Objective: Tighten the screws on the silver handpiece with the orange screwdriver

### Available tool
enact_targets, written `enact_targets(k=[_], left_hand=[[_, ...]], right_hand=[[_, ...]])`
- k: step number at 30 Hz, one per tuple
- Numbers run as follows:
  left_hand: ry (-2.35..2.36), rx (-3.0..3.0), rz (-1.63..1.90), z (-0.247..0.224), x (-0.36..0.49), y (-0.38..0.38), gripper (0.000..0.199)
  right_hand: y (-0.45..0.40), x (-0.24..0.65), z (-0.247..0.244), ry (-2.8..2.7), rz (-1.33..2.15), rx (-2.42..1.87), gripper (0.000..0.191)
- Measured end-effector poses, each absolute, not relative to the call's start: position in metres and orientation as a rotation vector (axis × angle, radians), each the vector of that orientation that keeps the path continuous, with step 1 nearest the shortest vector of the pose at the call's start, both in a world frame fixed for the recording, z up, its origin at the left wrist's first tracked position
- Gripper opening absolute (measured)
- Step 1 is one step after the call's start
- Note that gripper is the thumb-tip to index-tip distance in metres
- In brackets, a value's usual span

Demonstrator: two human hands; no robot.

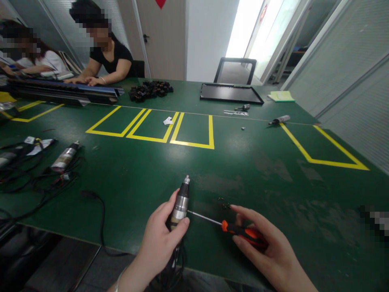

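Observation:
A silver and black electric screwdriver (181, 205) is upright-tilted in my left hand (162, 233), its tip pointing away from me and its cable hanging below. My right hand (266, 243) has its fingers around the handle of a red and black screwdriver (243, 232). The thin shaft of that screwdriver points left, and its tip is at the side of the electric screwdriver's silver body; whether they touch is hard to tell. Beside my right fingertips, a few small dark screws (225, 206) lie on the green table (231, 162).
More electric screwdrivers (65, 156) and tangled black cables lie at the left. Yellow tape outlines (191, 144) mark the table. Farther back are a pile of black parts (150, 90), a black frame (231, 93) and long dark strips (67, 91). Two people sit at the far left.

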State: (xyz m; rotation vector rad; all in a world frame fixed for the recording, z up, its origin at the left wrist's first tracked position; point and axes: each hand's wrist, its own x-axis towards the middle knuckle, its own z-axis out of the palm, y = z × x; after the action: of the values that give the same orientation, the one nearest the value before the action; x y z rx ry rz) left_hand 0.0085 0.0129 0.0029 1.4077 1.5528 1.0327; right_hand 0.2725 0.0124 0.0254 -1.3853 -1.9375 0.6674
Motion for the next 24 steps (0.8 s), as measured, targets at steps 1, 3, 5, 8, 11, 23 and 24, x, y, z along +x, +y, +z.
enact_targets(k=[1, 3, 5, 8, 11, 23, 24], left_hand=[[1.556, 1.406, 1.033, 0.0031, 0.0089, 0.0134, 0.06], [1.561, 1.403, 1.035, 0.0036, 0.0095, 0.0138, 0.06], [1.557, 1.399, 1.04, 0.0037, 0.0095, 0.0135, 0.06], [1.55, 1.404, 1.039, 0.0032, 0.0086, 0.0124, 0.06], [1.546, 1.407, 1.033, 0.0029, 0.0078, 0.0119, 0.061], [1.548, 1.369, 1.037, 0.0048, 0.0092, 0.0121, 0.062], [1.548, 1.368, 1.043, 0.0052, 0.0093, 0.0123, 0.061]], right_hand=[[0.0129, 0.2722, 0.0258, -1.947, 0.69, -1.398, 0.042], [0.0134, 0.2723, 0.026, -1.972, 0.761, -1.424, 0.042], [0.0132, 0.273, 0.0254, -1.983, 0.845, -1.44, 0.043], [0.0124, 0.2741, 0.0244, -1.962, 0.895, -1.432, 0.042], [0.0121, 0.2743, 0.0246, -1.954, 0.847, -1.405, 0.04], [0.0109, 0.2758, 0.0206, -1.942, 0.609, -1.373, 0.058], [0.0117, 0.275, 0.0211, -1.949, 0.613, -1.381, 0.058]])
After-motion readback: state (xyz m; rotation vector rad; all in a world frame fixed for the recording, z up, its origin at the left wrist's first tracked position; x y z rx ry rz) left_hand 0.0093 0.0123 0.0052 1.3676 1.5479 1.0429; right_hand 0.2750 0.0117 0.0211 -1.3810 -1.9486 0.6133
